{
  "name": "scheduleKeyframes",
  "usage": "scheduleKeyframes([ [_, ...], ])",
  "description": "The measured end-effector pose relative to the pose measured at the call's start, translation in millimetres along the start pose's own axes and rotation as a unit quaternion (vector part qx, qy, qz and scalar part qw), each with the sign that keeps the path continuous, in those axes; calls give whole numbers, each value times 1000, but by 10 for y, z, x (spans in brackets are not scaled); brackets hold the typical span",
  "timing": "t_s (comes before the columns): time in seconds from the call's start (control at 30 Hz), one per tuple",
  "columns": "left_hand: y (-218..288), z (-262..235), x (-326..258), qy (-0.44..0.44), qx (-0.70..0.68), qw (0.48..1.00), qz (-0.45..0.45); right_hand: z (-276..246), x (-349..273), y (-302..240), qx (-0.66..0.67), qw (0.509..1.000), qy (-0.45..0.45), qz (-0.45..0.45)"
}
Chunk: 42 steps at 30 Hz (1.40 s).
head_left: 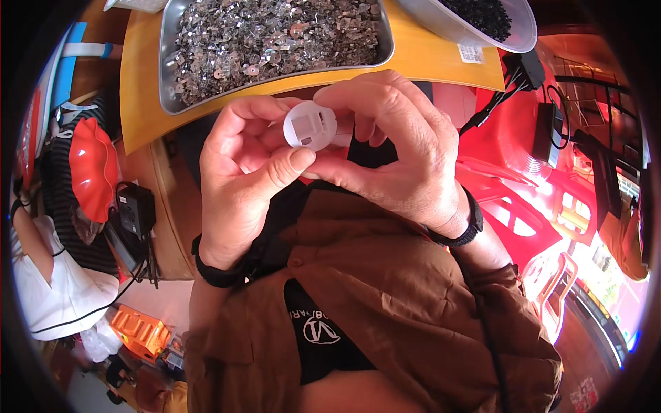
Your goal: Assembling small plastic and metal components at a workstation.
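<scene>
A small round white plastic piece (310, 126), with a rectangular recess and slots in its face, is held up before my chest. My left hand (237, 162) is closed on its left side, thumb on the lower edge and fingers curled behind. From the other side my right hand (410, 141) grips it, index fingertip at the top edge and thumb near the bottom. Just beyond both hands, a metal tray (166, 69) is filled with small shiny metal parts (275, 34). Fingers hide part of the piece's rim and its back.
The tray stands on a yellow board (141, 89). A translucent tub (521, 31) of small black parts (485, 17) sits at the far right. Red plastic chairs (506, 210) are on the right. To the left are a red scalloped dish (93, 168), a black adapter (135, 208) and an orange crate (140, 332).
</scene>
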<state>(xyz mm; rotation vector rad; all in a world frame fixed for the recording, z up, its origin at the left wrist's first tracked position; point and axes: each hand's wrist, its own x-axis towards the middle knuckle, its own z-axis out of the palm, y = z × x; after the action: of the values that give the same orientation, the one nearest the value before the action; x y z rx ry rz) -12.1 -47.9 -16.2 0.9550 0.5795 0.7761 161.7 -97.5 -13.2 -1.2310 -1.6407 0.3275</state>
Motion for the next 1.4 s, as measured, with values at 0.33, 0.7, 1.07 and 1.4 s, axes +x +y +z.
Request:
scheduleKeyframes([
  [0.33, 85, -44, -59, -17, 23, 999, -33, -14, 40, -58, 10, 999, -41, 25],
  [0.7, 31, 35, -51, -16, 39, 999, -22, -27, -7, 0, 40, 997, -38, 50],
  [1.07, -8, -15, -31, 5, -43, 996, -71, -132, 72, 3, 78, 987, -112, 90],
  [1.4, -2, -87, -41, -10, -40, 994, -101, -141, 81, 41, 14, 989, -139, 47],
])
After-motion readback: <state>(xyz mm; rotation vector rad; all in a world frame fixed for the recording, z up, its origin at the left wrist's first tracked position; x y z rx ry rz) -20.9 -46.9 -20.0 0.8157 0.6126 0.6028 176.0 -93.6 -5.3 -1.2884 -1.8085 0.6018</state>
